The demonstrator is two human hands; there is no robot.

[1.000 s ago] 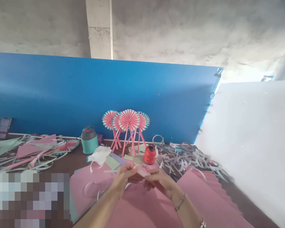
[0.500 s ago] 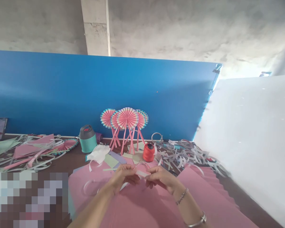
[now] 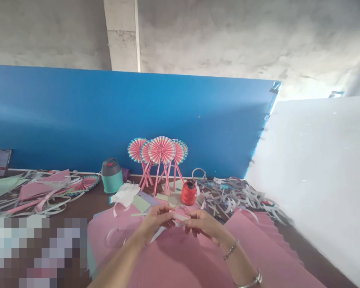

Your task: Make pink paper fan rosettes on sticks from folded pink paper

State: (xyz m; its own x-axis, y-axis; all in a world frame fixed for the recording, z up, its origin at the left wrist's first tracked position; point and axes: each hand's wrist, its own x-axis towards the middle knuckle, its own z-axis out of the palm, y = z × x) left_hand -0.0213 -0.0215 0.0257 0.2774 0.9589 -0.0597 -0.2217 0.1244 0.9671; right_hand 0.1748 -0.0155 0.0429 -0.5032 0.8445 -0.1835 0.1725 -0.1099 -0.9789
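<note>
A short pale strip, apparently paper [image 3: 180, 216], spans the gap between my hands above the pink paper sheets [image 3: 174, 260]. My left hand [image 3: 157, 218] pinches its left end between thumb and fingers. The right end is pinched by my right hand [image 3: 203, 224], whose other fingers curl beneath. A thin pale loop shows just behind the strip; whether it joins the strip I cannot tell. Beyond my hands stands a red thread spool [image 3: 188, 194]. Several pink pleated paper fans [image 3: 162, 150] stand upright on crossed pink sticks behind it.
White paper strips [image 3: 234, 196] lie tangled at the right, before a white panel [image 3: 324, 160]. A teal-and-grey container [image 3: 112, 178] stands left of the fans. Farther left are more strips, a flat pleated fan [image 3: 84, 184] and a phone [image 3: 1, 162] against the blue partition [image 3: 78, 116].
My hands keep their pinch on the strip, which has tilted slightly between them. The whole view has shifted very slightly; the objects on the table stay in place.
</note>
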